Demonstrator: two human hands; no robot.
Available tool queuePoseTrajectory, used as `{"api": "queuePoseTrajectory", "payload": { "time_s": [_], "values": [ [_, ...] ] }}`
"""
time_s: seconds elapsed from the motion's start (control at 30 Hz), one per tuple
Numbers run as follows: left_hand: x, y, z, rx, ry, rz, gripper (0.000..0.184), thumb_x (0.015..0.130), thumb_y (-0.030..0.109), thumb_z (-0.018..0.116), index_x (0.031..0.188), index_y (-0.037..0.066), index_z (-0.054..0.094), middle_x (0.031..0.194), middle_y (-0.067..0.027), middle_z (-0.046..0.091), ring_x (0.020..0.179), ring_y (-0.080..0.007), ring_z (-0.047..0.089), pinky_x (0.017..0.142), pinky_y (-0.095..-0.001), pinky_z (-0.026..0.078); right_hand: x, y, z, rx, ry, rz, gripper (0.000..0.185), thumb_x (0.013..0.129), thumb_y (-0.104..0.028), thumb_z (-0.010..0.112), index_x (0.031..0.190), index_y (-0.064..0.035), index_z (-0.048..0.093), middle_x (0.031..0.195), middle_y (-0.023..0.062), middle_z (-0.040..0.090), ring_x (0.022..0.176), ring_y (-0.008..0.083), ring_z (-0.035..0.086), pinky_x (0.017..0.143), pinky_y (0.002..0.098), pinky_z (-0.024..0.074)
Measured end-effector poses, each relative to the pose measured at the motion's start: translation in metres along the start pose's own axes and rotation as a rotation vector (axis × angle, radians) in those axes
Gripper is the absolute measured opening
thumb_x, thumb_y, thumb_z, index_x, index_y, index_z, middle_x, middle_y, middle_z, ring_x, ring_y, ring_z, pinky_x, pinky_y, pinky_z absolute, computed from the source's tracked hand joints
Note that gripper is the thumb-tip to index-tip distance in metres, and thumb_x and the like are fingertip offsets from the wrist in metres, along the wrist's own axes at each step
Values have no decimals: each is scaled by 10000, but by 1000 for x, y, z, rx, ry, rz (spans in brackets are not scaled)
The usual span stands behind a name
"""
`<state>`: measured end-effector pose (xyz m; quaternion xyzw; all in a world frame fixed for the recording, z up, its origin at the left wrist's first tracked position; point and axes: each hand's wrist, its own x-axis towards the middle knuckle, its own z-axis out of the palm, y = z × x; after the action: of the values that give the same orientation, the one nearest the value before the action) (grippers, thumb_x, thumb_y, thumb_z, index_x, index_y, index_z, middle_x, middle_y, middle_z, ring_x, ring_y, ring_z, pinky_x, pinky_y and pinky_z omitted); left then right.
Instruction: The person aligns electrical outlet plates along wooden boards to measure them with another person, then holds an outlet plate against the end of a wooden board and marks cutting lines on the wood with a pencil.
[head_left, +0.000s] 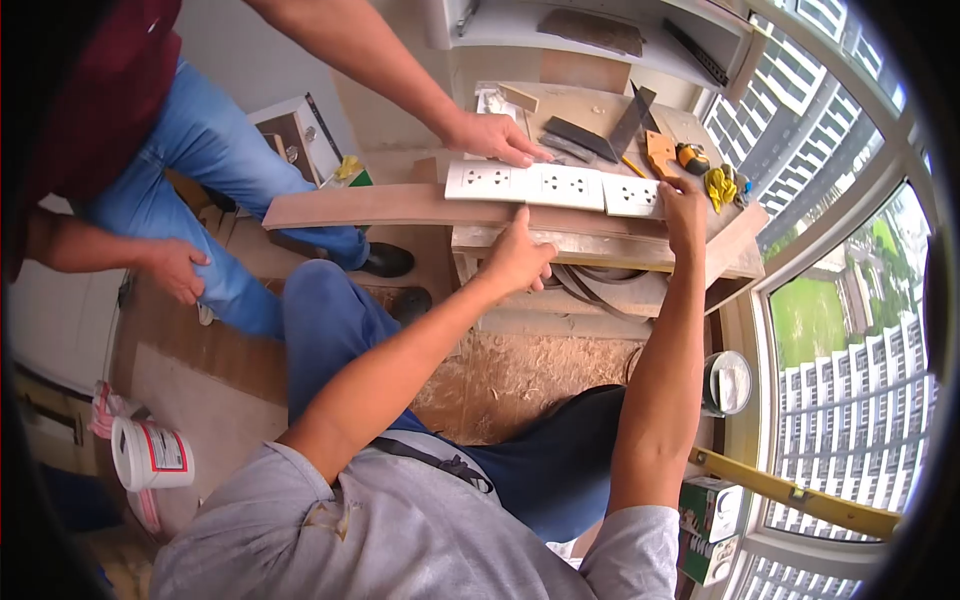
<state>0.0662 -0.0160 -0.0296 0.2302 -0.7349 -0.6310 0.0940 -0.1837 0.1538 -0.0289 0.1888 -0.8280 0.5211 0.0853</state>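
Note:
Three white socket plates lie in a row on a long wooden strip [360, 205] across the bench: a left plate [487, 183], a middle plate [570, 187] and a right plate [633, 196]. My right hand [683, 212] grips the outer end of the right plate. My left hand [518, 254] points with its index finger at the strip's near edge, below the joint of the left and middle plates; its other fingers are curled. A co-worker's hand [495, 138] rests at the far edge of the left plate.
On the bench [590, 102] lie a dark flat piece [582, 138], a tape measure [692, 157] and yellow gloves [720, 188]. The co-worker [190, 150] stands at the left. A white bucket [150, 453], a yellow level [795, 492] and windows are around me.

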Motion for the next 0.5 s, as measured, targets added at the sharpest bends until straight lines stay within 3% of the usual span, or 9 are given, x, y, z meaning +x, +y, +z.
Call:
{"api": "queuePoseTrajectory", "payload": {
  "time_s": [0.23, 0.27, 0.4, 0.5],
  "values": [
    [-8, 5, -12, 8, -122, 0, 957, 893, 157, 654, 1542, -79, -9, 784, -121, 643, 526, -149, 582, 444, -296, 476, 0, -6, 0, 15, 14, 62, 277, 912, -198, 680, 1091, 8, 729, 838, 82, 697, 698, 121, 602, 618, 281, 477],
    [-5, 5, -14, 6, -118, 9, 957, 893, 157, 654, 1542, -79, -9, 784, -121, 643, 526, -149, 582, 444, -296, 476, -1, -5, 3, 51, 47, 58, 243, 884, -167, 668, 1041, 3, 740, 814, 146, 700, 733, 194, 638, 706, 343, 496],
    [2, 4, -18, -45, -151, 8, 985, 893, 197, 686, 1525, -114, -3, 828, -120, 654, 543, -137, 585, 463, -277, 472, -1, -6, 2, 72, 21, 81, 242, 888, -166, 661, 1048, -1, 737, 824, 153, 704, 762, 208, 648, 735, 350, 499],
    [-4, 0, -18, -19, -162, 12, 1002, 914, 224, 671, 1535, -105, -43, 894, -131, 681, 643, -149, 626, 545, -262, 489, -4, -7, 2, 38, 21, 77, 242, 891, -163, 655, 1053, -2, 734, 832, 155, 707, 776, 211, 653, 744, 347, 501]
  ]
}}
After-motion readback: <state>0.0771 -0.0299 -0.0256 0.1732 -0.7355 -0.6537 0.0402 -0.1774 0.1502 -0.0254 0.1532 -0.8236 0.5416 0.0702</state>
